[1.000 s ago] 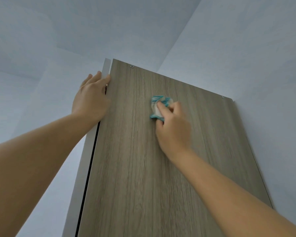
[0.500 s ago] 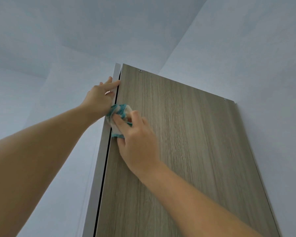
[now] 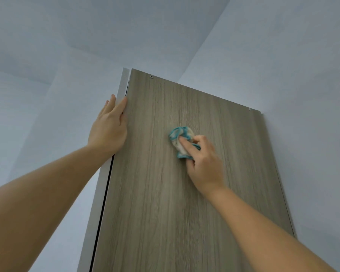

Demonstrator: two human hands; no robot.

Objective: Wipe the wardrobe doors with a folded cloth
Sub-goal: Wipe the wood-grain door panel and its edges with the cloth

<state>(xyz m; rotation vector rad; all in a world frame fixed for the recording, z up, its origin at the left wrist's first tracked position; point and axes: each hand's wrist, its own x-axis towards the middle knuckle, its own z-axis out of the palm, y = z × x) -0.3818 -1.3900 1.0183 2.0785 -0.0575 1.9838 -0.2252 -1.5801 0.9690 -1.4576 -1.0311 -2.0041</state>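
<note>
Right hand (image 3: 204,161): fingers curled round a bunched cloth (image 3: 180,137), index finger laid across it, pressing it against the door face. The hand's outline is slightly blurred.

Cloth: teal and off-white, crumpled rather than neatly folded. It lies on the upper middle of the wardrobe door (image 3: 165,213), sticking out to the left of the knuckles and beyond them.

Left hand (image 3: 108,130): flat, fingers straight and close together, holding nothing. It lies over the pale edge strip (image 3: 98,193) on the door's left side, thumb at the edge of the wood grain.

Door: grey-brown, grain running vertically. A dark gap runs between the strip and the door panel. Two small screws sit near the top edge, the left screw (image 3: 151,76) and the right screw (image 3: 249,109).

Surroundings: pale blue-grey wall (image 3: 302,95) to the right and ceiling (image 3: 86,26) above.
</note>
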